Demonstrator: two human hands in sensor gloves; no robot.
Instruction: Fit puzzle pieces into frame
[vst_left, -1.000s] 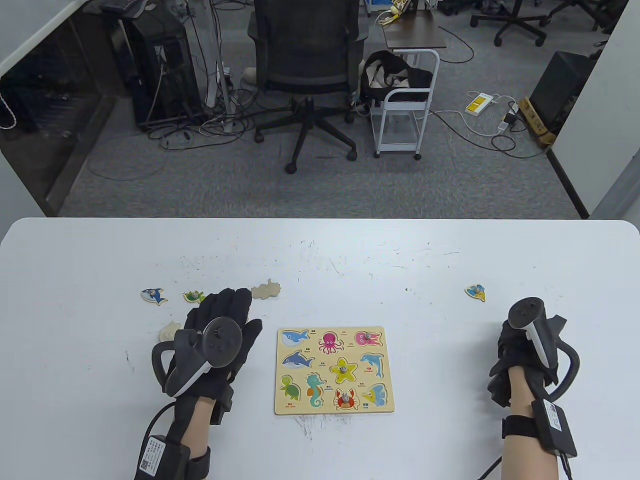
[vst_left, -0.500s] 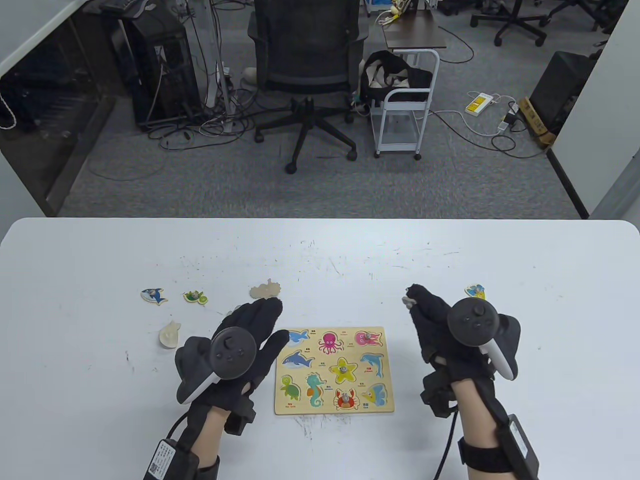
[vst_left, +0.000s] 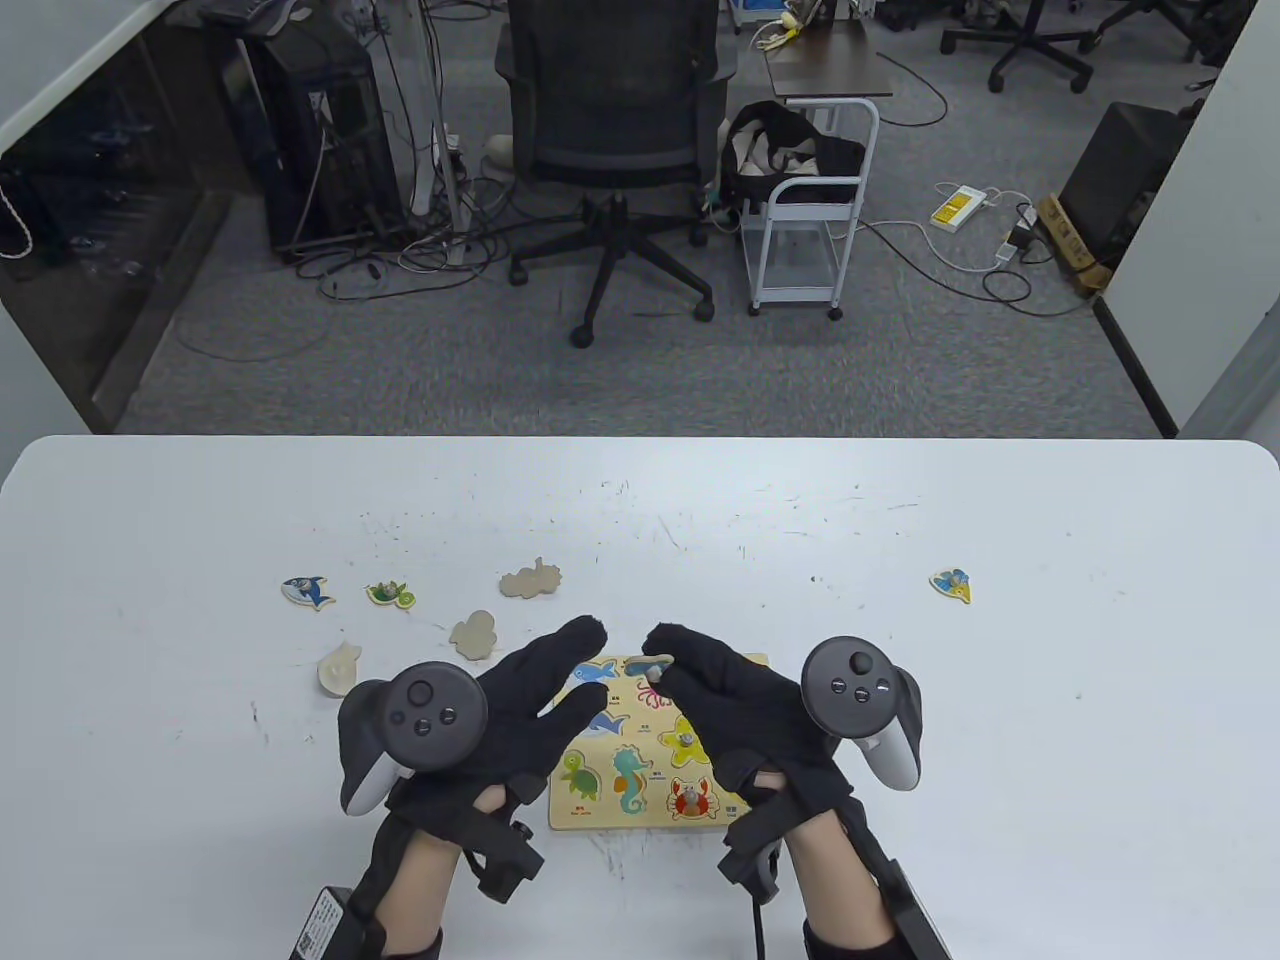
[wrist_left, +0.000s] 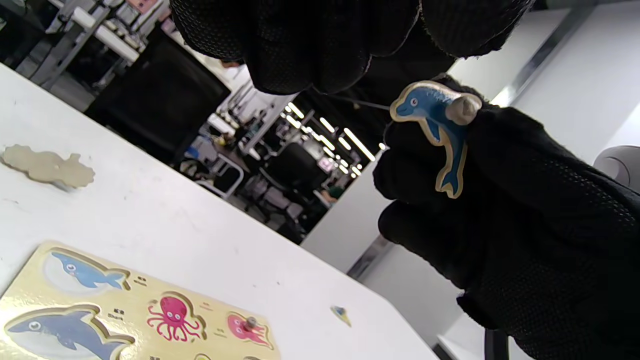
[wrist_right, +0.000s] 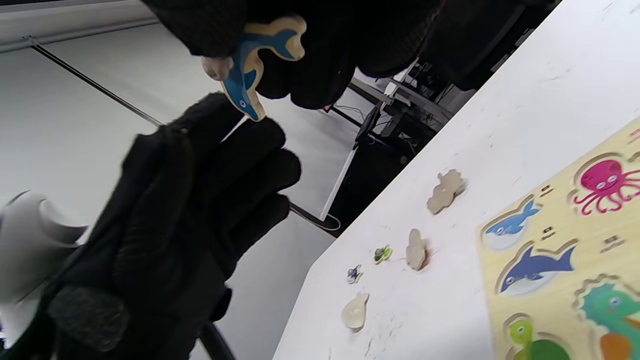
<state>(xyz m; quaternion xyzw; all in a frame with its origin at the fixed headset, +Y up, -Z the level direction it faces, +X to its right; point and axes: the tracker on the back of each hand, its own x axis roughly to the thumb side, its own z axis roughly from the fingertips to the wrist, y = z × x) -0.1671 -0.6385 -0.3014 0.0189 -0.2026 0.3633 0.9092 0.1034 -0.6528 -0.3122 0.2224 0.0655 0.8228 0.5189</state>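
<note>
The wooden puzzle frame (vst_left: 600, 815) lies flat near the table's front edge, and both hands hover over its top half. My right hand (vst_left: 660, 662) pinches a blue dolphin piece (vst_left: 655, 664) by its peg and holds it in the air. The dolphin piece shows clearly in the left wrist view (wrist_left: 435, 130) and the right wrist view (wrist_right: 255, 65). My left hand (vst_left: 590, 665) is open and empty, its fingertips close to the piece. The frame also shows in the left wrist view (wrist_left: 30, 260) and the right wrist view (wrist_right: 550, 240). The starfish (vst_left: 685, 738) and crab (vst_left: 690, 798) pieces sit in it.
Loose pieces lie left of the frame: a shark (vst_left: 308, 592), a turtle (vst_left: 390, 594) and three face-down pale pieces (vst_left: 531, 579), (vst_left: 473, 635), (vst_left: 339, 668). A fish piece (vst_left: 951, 585) lies far right.
My right hand has come in from the right with the dolphin piece to above the frame. My left hand has moved right to meet it, uncovering a face-down piece.
</note>
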